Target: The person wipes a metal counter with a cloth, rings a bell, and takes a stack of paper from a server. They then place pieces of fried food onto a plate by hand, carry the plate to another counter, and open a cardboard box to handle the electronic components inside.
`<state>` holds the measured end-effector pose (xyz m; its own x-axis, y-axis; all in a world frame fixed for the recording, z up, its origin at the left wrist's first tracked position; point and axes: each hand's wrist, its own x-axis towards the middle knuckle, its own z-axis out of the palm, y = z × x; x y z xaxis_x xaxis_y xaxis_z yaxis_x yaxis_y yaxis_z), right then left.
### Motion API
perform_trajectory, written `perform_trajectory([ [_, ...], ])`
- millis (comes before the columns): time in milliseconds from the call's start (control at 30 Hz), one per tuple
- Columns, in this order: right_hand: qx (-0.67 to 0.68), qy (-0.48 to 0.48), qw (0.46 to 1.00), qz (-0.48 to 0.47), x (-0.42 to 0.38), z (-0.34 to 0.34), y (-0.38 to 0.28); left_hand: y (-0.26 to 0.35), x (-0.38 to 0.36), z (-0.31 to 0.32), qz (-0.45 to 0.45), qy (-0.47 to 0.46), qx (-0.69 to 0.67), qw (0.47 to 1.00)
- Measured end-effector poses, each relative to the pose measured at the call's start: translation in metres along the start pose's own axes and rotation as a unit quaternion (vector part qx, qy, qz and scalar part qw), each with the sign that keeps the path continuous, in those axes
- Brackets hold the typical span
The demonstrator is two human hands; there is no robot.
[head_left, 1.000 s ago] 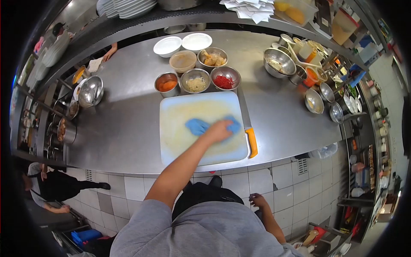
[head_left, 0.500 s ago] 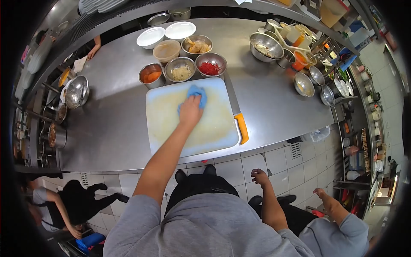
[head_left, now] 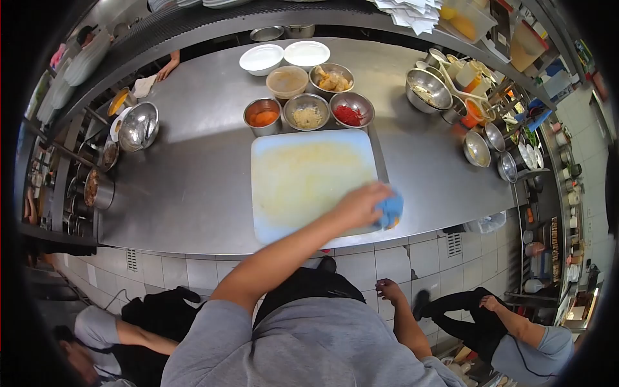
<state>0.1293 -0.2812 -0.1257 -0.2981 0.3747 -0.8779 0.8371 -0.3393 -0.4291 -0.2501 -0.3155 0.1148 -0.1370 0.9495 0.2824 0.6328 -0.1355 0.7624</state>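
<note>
My left hand (head_left: 366,205) holds a blue cloth (head_left: 391,209) at the right edge of a white cutting board (head_left: 303,184) with yellowish stains. Beside that edge lies a knife (head_left: 380,158); the cloth covers most of its orange handle. My right hand (head_left: 388,289) hangs low over the floor, its fingers loosely apart and nothing in them. Just behind the board stand a metal pot of orange food (head_left: 263,117), a bowl of pale shreds (head_left: 306,113) and a bowl of red strips (head_left: 351,111).
Two white bowls (head_left: 261,58), a lidded tub (head_left: 287,82) and a bowl of yellowish pieces (head_left: 332,79) stand further back. Metal bowls (head_left: 429,90) line the right; another (head_left: 138,126) is at the left. Co-workers (head_left: 529,342) are on both sides; one hand (head_left: 169,66) shows at the back left.
My left hand and the cloth have moved from the upper middle of the board to its right edge, over the knife handle. The view has shifted, and the co-workers have changed position.
</note>
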Motion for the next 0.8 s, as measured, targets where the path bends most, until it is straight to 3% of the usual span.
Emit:
perform_trajectory([
  [33, -0.002, -0.001, 1.0, -0.001, -0.002, 0.0, 0.0, -0.015, 0.012, -0.009, 0.014, 0.074, 0.066, 0.995],
  [100, 0.014, 0.012, 1.0, 0.016, -0.005, -0.001, -0.004, -0.046, 0.025, -0.024, 0.002, 0.091, 0.244, 0.965],
  [167, 0.016, 0.021, 1.0, 0.006, -0.013, 0.003, -0.013, -0.095, 0.013, -0.043, -0.07, 0.03, 0.345, 0.935],
  [233, 0.026, 0.031, 0.999, -0.002, -0.012, 0.004, -0.019, -0.127, -0.002, -0.062, -0.231, 0.045, 0.345, 0.908],
  [300, 0.05, 0.029, 0.998, -0.03, -0.012, 0.011, -0.015, -0.138, -0.028, -0.09, -0.306, 0.056, 0.325, 0.893],
  [367, 0.054, 0.026, 0.998, -0.024, -0.019, 0.017, -0.007, -0.131, -0.066, -0.124, -0.277, -0.056, 0.337, 0.898],
  [467, 0.043, 0.02, 0.999, -0.021, -0.016, 0.015, -0.002, -0.075, -0.108, -0.174, -0.354, -0.402, 0.319, 0.782],
  [533, 0.023, 0.009, 1.0, -0.005, -0.011, 0.01, 0.015, -0.062, -0.155, -0.201, -0.3, -0.501, 0.229, 0.779],
  [567, 0.014, 0.001, 1.0, -0.006, -0.009, 0.005, 0.02, -0.059, -0.163, -0.216, -0.311, -0.497, 0.225, 0.778],
  [633, -0.002, -0.005, 1.0, 0.03, -0.004, -0.002, 0.024, -0.058, -0.172, -0.25, -0.387, -0.39, 0.176, 0.816],
  [700, -0.041, -0.027, 0.998, 0.039, 0.005, -0.011, 0.021, -0.079, -0.187, -0.261, -0.373, -0.123, 0.081, 0.916],
  [767, -0.09, -0.041, 0.994, 0.051, 0.016, -0.024, 0.013, -0.072, -0.179, -0.241, -0.349, 0.092, 0.101, 0.927],
  [800, -0.1, -0.04, 0.993, 0.05, 0.028, -0.029, 0.006, -0.094, -0.186, -0.215, -0.334, 0.149, 0.137, 0.92],
])
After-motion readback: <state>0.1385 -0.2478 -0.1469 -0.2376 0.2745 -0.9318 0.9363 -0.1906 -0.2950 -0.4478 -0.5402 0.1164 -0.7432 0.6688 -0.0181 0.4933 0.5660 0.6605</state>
